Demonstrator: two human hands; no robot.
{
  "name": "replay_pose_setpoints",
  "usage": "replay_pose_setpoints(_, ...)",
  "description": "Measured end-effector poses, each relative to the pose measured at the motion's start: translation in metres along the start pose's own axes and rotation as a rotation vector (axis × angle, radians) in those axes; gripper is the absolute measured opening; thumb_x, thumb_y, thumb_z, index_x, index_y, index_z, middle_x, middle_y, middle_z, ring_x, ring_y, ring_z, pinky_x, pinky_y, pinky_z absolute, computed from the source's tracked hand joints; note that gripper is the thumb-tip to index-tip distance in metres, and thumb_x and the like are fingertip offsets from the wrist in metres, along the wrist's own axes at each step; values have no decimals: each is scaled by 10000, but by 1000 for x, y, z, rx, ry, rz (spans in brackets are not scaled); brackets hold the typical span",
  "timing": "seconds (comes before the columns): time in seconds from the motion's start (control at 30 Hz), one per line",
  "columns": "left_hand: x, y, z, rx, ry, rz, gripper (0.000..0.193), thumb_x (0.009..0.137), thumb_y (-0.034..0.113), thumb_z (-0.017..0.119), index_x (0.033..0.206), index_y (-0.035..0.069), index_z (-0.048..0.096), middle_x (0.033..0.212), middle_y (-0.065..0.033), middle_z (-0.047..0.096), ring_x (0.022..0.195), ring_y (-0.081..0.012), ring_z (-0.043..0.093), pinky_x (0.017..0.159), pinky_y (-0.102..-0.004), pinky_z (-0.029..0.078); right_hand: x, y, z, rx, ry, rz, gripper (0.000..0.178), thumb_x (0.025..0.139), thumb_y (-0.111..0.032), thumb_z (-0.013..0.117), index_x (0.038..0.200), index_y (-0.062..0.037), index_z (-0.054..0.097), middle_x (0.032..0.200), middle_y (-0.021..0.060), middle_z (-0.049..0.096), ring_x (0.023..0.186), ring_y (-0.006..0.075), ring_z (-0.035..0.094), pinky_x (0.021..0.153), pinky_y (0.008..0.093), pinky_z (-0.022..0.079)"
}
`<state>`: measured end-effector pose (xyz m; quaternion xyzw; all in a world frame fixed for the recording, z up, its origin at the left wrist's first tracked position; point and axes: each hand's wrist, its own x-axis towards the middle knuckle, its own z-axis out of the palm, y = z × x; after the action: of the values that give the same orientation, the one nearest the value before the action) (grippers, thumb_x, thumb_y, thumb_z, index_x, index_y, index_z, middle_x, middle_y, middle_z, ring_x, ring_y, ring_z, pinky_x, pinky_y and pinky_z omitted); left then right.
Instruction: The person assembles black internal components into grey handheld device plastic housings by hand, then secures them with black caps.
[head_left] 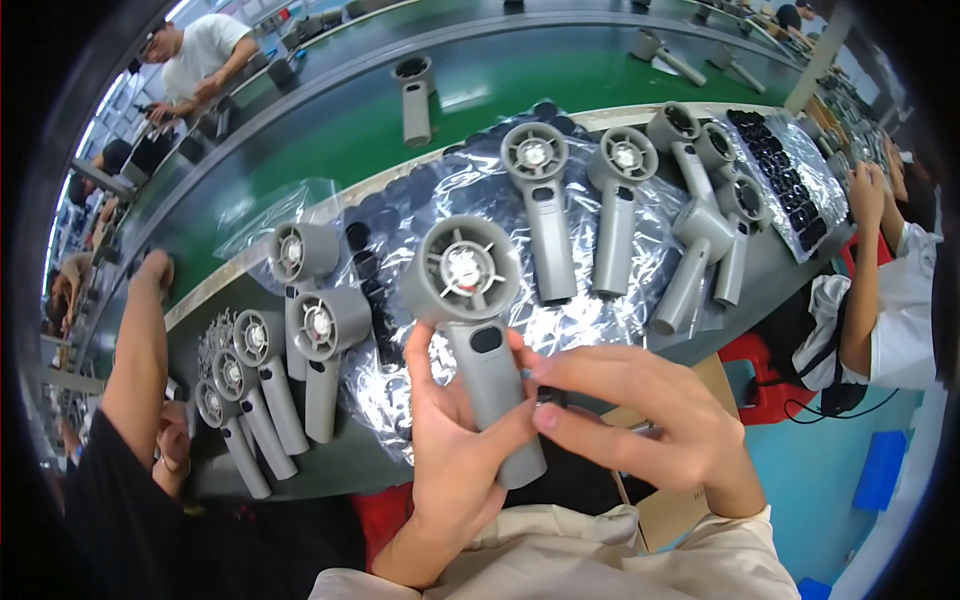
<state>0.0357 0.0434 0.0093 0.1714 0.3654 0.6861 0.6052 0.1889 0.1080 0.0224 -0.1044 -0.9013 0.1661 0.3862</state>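
My left hand [445,460] is wrapped round the handle of a grey handheld fan [490,375], held upright over the table's near edge. Its round head faces me, with spokes and a shiny hub inside the ring, and a dark oval sits high on the handle. Beside that handle, my right hand [660,425] pinches a small black piece [550,396] between thumb and forefinger. The piece's exact kind is too small to make out. Behind the held fan, two similar fans [550,235] lie on clear plastic bags [465,190] of round black parts.
More grey fans [318,325] lie at the left by a heap of small metal parts [215,335]; others [700,230] are stacked at the right. A tray of black parts [775,170] lies beyond. A green conveyor [330,140] runs behind, carrying fans. A co-worker's arm [145,350] reaches in at left.
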Motion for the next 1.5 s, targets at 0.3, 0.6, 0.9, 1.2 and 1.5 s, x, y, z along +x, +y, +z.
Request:
replay_pose_setpoints(0.3,4,-5,0,28,-29,41,871,684,-161,588,1383,101,138,1128,-146,503,1012,-231,551,836,-345,496,-9,4,3,-87,23,-62,327,702,13,685,1024,-8,634,1106,164,586,896,272,646,728,314,563)
replay_pose_setpoints(0.6,3,-6,-4,50,-32,27,864,699,-168,585,1385,105,137,1136,-146,502,1031,-246,567,855,-357,504,-8,2,5,-123,-3,-104,243,697,7,699,931,-15,635,1053,160,618,922,265,647,748,290,565)
replay_pose_setpoints(0.9,6,-8,-16,20,-94,84,878,719,-164,575,1385,120,78,1155,-157,481,1020,-253,575,834,-360,508,-6,2,10,-181,-48,-143,223,707,17,687,920,0,625,1058,182,619,940,286,652,727,292,567)
replay_pose_setpoints(1.2,6,-5,-18,-43,-93,96,839,688,-172,555,1360,106,136,1123,-142,481,1008,-242,568,853,-373,490,-4,4,21,-105,6,-162,185,722,14,675,900,14,625,1022,193,632,917,293,660,703,287,564)
replay_pose_setpoints(1.5,2,3,-8,93,-48,107,889,682,-163,596,1385,94,118,1123,-162,483,1038,-286,565,822,-363,499,-13,23,8,304,120,33,331,669,70,708,960,33,557,1067,278,568,892,383,654,733,413,570)
